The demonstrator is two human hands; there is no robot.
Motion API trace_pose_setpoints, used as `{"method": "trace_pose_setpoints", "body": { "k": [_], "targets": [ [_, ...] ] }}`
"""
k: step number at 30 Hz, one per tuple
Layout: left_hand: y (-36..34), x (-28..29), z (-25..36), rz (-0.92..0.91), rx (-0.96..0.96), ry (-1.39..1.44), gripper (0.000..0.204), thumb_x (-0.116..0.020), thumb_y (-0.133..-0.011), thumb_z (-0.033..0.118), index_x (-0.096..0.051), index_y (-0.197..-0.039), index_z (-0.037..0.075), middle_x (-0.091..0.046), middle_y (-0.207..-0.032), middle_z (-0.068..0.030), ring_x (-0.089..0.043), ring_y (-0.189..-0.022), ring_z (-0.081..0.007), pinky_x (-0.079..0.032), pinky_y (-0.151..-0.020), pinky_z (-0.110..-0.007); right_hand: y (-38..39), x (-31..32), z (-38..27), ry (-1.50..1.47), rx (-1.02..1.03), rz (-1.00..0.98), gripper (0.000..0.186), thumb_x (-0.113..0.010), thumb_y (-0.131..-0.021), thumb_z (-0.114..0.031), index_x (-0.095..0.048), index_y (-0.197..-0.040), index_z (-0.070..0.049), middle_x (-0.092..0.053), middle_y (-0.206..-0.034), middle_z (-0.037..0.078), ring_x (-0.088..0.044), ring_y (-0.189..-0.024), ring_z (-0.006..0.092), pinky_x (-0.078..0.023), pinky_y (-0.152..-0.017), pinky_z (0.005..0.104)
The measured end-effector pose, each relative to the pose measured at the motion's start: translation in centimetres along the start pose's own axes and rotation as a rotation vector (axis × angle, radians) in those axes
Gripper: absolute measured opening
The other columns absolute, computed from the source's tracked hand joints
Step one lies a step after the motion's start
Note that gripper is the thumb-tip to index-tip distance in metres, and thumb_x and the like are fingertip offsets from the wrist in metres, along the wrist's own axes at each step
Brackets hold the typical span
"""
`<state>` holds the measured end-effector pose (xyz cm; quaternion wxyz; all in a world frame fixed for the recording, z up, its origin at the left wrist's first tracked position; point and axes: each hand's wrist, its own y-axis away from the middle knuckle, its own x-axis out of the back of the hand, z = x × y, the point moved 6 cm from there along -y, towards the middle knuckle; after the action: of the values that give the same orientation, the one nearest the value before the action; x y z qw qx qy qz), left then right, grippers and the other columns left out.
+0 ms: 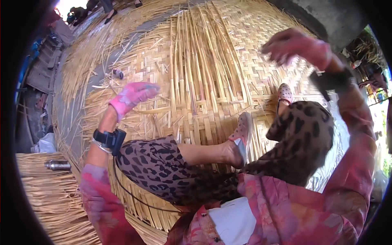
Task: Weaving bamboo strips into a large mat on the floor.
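A large woven mat [212,118] of flat straw-coloured strips spreads under me, with several long loose strips [200,53] laid lengthwise across its middle. My left hand [132,98], in a pink and grey glove, hovers over the mat's left part; its fingers point right and no held thing shows. My right hand [296,47], in a pink glove, is raised above the mat's right part. Motion blurs it, but the fingers look stretched out with nothing in them. Both wrists carry dark strapped devices. I sit on the mat with my legs bent.
A small dark roll [117,74] lies left of the loose strips. Bundled strips [53,192] and a metal flask [57,165] are at the lower left. A grey stone-like block [335,18] stands at the far right. Other people's feet [110,16] show at the far left.
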<state>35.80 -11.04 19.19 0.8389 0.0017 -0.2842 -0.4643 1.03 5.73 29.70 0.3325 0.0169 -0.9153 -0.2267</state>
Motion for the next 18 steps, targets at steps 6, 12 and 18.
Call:
{"method": "trace_pose_setpoints", "body": {
  "k": [6,12,18],
  "targets": [
    [-6.5,-2.4,-7.3,-0.248,0.023,-0.562,0.047,-0.069,-0.074,0.030,-0.061,-0.114,0.006,-0.065,-0.103,-0.0131,-0.063,-0.092,-0.0215,-0.049,-0.083,-0.029,12.6,16.6,6.8,-0.596,0.096,0.523,0.033,-0.048,-0.094,-0.025,-0.056,-0.120,-0.006,-0.058,-0.079,-0.003,-0.054,-0.064,0.0060,-0.047,-0.058,0.0184],
    [-7.4,-3.0,-18.2,-0.187,0.088,-0.929,0.033,-0.068,-0.070,0.036,-0.068,-0.089,0.009,-0.065,-0.093,-0.0161,-0.061,-0.090,-0.0324,-0.048,-0.080,-0.040,18.1,15.7,11.2,-0.695,0.022,0.657,0.034,-0.052,-0.091,-0.020,-0.054,-0.117,0.002,-0.060,-0.094,0.007,-0.058,-0.079,0.0173,-0.048,-0.066,0.0279],
    [-8.3,-1.5,-21.8,0.001,0.138,-0.630,0.028,-0.065,-0.070,0.034,-0.069,-0.085,0.010,-0.065,-0.087,-0.0155,-0.061,-0.085,-0.0332,-0.047,-0.076,-0.041,15.9,10.0,11.0,-0.603,-0.119,0.619,0.025,-0.053,-0.091,-0.024,-0.063,-0.107,-0.007,-0.064,-0.085,0.000,-0.059,-0.066,0.0076,-0.046,-0.052,0.0204]
  ]
}}
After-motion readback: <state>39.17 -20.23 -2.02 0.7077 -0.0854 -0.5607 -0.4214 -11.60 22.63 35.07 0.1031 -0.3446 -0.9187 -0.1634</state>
